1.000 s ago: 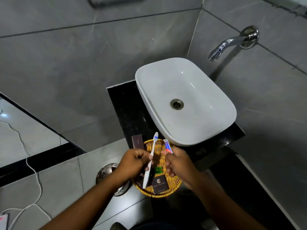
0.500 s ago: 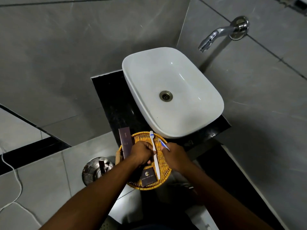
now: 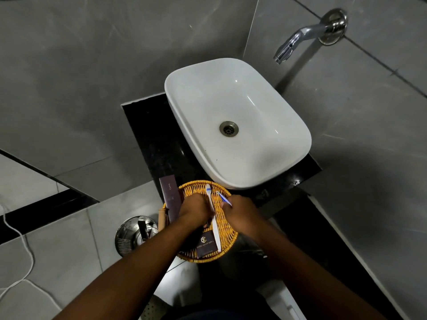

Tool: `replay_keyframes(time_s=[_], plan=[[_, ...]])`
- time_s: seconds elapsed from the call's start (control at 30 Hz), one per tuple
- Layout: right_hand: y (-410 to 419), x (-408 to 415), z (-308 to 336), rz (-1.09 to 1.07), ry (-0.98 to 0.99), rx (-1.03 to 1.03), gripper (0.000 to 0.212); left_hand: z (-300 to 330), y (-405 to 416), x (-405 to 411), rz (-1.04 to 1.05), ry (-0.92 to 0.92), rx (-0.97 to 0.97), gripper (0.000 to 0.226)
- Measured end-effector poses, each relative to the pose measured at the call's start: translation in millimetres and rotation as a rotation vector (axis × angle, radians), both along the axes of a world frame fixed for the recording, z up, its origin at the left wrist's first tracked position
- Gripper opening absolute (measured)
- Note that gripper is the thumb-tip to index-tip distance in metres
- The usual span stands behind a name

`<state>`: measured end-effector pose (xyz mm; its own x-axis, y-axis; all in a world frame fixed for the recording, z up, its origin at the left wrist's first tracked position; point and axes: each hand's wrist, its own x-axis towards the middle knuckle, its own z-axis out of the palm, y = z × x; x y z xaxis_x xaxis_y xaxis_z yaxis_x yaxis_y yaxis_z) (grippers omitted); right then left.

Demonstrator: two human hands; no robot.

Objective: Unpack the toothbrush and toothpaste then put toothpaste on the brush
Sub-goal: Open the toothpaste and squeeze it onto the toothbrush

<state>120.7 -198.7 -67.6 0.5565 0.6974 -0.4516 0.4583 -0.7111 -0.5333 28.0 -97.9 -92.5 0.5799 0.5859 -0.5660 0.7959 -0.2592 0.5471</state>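
Observation:
A white toothbrush (image 3: 213,215) with a blue-tipped head points away from me over the yellow wicker basket (image 3: 227,224). My left hand (image 3: 193,209) is closed around its handle. My right hand (image 3: 240,213) pinches a small blue and white toothpaste tube (image 3: 223,198), whose end sticks out toward the brush head, a little right of it. A dark branded box (image 3: 206,245) lies in the basket under the brush handle.
A long dark box (image 3: 170,195) leans at the basket's left rim. The white basin (image 3: 272,158) sits on a black counter (image 3: 152,139), with a chrome tap (image 3: 302,36) on the grey wall. A steel bin lid (image 3: 134,234) and white cable (image 3: 20,245) lie on the floor at left.
The view shifted, so basin and basket sit lower left in frame. Both hands dropped closer to the basket, the brush turned to point away, and the tube tilted down toward the brush head.

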Motion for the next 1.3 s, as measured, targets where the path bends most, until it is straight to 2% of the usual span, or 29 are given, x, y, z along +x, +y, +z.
replay_keyframes(time_s=[0.13,0.23,0.3,0.4,0.47,0.53,0.63,0.77,0.9,1.0,1.07,1.17,1.23,1.3], plan=[[0,1,2,0.04,-0.001,-0.02,0.029,4,-4,-7,0.001,-0.112,0.139,0.015],[3,2,5,0.051,0.025,-0.034,0.029,14,-6,-16,-0.096,-0.317,0.317,0.024],[5,4,9,0.042,0.088,-0.037,0.026,19,-8,-23,-0.275,-0.427,0.379,0.033],[5,7,13,-0.02,0.289,-0.009,0.021,22,-4,-28,-0.301,-0.442,0.35,0.025],[2,9,14,-0.085,0.413,0.035,0.017,23,1,-30,-0.281,-0.413,0.262,0.019],[-2,10,14,-0.141,0.481,0.11,0.012,24,4,-34,-0.214,-0.375,0.084,0.011],[-5,6,13,-0.259,0.533,0.238,0.011,22,2,-42,0.062,-0.33,-0.222,0.01],[-5,-10,5,-0.353,0.399,0.3,0.013,20,-12,-43,0.265,-0.306,-0.432,0.014],[-5,-18,1,-0.363,0.286,0.246,0.015,18,-22,-43,0.257,-0.269,-0.517,0.007],[1,-18,1,-0.292,0.085,0.18,0.019,15,-18,-42,0.135,-0.273,-0.377,0.009],[6,-20,0,-0.158,-0.119,0.085,0.017,14,-12,-40,-0.027,-0.267,-0.051,0.008],[17,-29,1,0.022,-0.336,-0.042,0.018,12,-3,-41,-0.311,-0.142,0.454,0.015],[24,-33,-1,0.108,-0.389,-0.108,0.021,9,0,-39,-0.439,-0.079,0.576,0.021],[29,-34,-6,0.178,-0.421,-0.161,0.023,6,0,-35,-0.501,-0.053,0.576,0.032]])
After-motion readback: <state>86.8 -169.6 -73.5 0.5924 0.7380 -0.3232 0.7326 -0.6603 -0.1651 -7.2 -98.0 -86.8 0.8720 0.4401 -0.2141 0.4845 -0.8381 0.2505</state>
